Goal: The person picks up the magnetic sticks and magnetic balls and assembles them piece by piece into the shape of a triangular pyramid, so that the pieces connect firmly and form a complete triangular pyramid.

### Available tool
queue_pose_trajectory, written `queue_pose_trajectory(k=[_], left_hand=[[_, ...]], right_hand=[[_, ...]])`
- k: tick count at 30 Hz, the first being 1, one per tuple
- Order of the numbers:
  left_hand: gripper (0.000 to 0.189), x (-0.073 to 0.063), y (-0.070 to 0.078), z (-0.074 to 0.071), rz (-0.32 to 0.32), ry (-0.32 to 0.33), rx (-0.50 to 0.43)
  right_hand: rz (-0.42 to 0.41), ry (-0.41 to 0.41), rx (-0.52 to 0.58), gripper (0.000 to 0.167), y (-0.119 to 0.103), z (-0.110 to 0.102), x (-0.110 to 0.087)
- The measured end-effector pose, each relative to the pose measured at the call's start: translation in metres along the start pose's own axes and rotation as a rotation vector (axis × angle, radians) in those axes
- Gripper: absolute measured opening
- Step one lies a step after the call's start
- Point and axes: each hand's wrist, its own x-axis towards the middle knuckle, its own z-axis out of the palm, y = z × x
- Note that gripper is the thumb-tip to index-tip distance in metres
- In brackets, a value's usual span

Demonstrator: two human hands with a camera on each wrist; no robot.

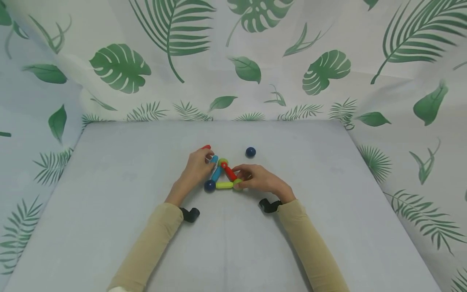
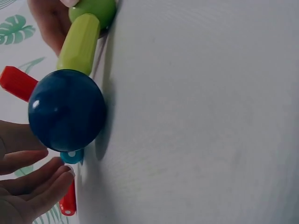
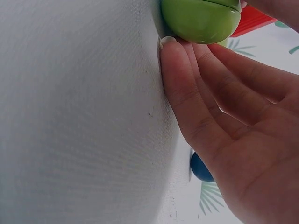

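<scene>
A person's right hand point(image 1: 260, 178) grasped a green ball point(image 1: 238, 184) at the near corner of a rod-and-ball frame point(image 1: 217, 174), a yellow-green rod point(image 1: 224, 185) stretching left from that grip toward a dark blue ball point(image 1: 209, 185). Across from it, the left hand point(image 1: 197, 166) met a short blue rod point(image 1: 214, 159) at its fingertips; whether it pinched the rod could not be told. Steady pressure on the ball, with fingers clear of the slanting red rod point(image 1: 230, 173), probably best kept the frame from shifting.

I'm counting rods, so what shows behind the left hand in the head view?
One end of a red rod shows just past the left hand; the hand covers the rest.
</scene>
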Motion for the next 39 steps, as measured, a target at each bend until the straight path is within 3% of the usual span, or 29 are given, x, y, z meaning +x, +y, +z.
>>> queue_pose_trajectory(k=[14, 18, 23, 29, 39], left_hand=[[0.047, 0.002, 0.0, 0.0, -0.048, -0.078, 0.092], [0.05, -0.001, 0.0, -0.004, -0.064, -0.067, 0.081], [0.052, -0.009, -0.002, -0.01, -0.034, -0.039, 0.054], [0.048, -0.02, -0.005, -0.016, 0.006, -0.027, -0.018], [0.042, -0.035, -0.004, -0.022, -0.034, -0.125, -0.263]], right_hand=[[0.016, -0.001, -0.001, 0.056, -0.001, 0.001, 0.001], [0.026, -0.002, 0.006, 0.056, 0.0, 0.002, 0.002], [0.033, 0.002, 0.001, 0.056, 0.0, 0.001, 0.001], [0.029, 0.006, -0.01, 0.056, -0.001, 0.001, 0.0], [0.007, 0.008, -0.004, 0.056, 0.001, 0.001, 0.002]])
